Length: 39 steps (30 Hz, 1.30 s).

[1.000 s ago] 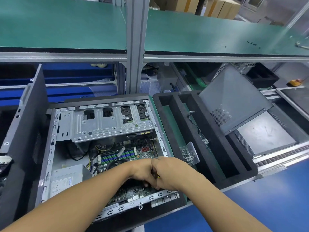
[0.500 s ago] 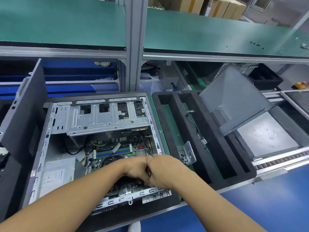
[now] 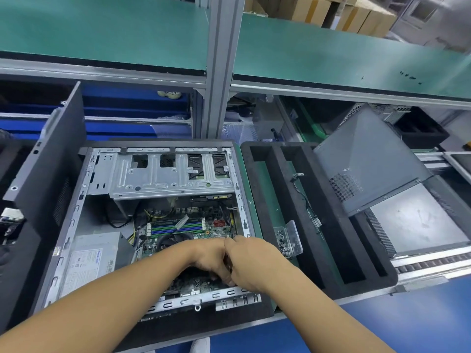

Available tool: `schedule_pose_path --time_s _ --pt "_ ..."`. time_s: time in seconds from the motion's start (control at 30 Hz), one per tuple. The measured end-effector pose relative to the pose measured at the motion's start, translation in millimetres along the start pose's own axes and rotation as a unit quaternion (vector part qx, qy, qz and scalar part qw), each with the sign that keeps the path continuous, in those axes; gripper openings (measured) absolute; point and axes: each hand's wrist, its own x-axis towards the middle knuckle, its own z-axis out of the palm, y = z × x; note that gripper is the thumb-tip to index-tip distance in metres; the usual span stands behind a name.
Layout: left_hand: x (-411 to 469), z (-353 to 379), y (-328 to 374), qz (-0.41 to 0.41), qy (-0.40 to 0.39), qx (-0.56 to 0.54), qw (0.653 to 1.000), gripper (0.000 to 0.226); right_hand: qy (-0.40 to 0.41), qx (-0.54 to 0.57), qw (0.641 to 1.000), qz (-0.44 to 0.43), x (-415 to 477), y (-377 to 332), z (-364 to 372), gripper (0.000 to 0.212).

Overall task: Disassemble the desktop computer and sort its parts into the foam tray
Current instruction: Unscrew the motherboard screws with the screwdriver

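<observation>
Leftmost, a dark side panel was seen standing on edge beside the desktop computer, which was laid open on its side on the bench. Within the case, a power supply was lodged at the near left and the motherboard was exposed toward the right. Both hands were pressed together over the board's near right corner, the left hand knuckle to knuckle with the right hand. Their fingers were curled downward, but whatever was gripped was hidden, so it could not be told what, if anything, was held. Directly to the right, touching the case or nearly so, the foam tray was set with its long slots running away from the person. A clear screw box and a thin cable were already lodged there. The right hand was judged nearer, so a freed part would be carried rightward.
</observation>
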Motion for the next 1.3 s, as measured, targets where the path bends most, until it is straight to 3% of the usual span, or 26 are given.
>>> schedule_pose_path --time_s 0.1,0.27,0.43,0.6,0.67,0.83,0.97,1.1,1.2,1.3 --pt "0 1 2 0.013 0.023 0.047 0.999 0.013 0.028 0.0 1.0 0.0 0 -1 3 0.044" --pt "-2 1 2 0.02 0.006 0.034 0.999 0.015 0.04 -0.041 0.998 0.015 4 -5 8 0.037" --pt "-4 -4 4 -0.011 -0.014 -0.014 1.0 0.035 0.019 -0.006 1.0 0.011 1 0 8 0.037" --pt "-3 0 5 0.001 0.034 0.102 0.994 0.02 0.068 -0.014 0.998 -0.002 0 -1 13 0.043" --pt "-3 1 4 0.011 0.036 0.095 0.995 0.01 0.076 -0.049 0.996 -0.003 1 -2 14 0.047" --pt "-4 1 5 0.014 0.034 0.065 0.997 0.028 0.06 -0.048 0.997 -0.001 1 -2 16 0.033" --pt "-5 0 4 -0.015 0.035 0.061 0.997 0.014 0.056 -0.036 0.998 -0.01 -1 -1 16 0.039" --pt "-4 0 7 -0.018 0.034 0.087 0.995 0.043 0.096 -0.028 0.995 -0.014 1 -1 18 0.042" --pt "-4 0 6 -0.008 0.033 0.082 0.996 0.01 0.093 -0.09 0.992 -0.015 4 -2 22 0.041" --pt "-4 4 5 -0.009 0.048 0.051 0.998 0.026 0.083 -0.083 0.993 -0.011 5 -4 22 0.029"
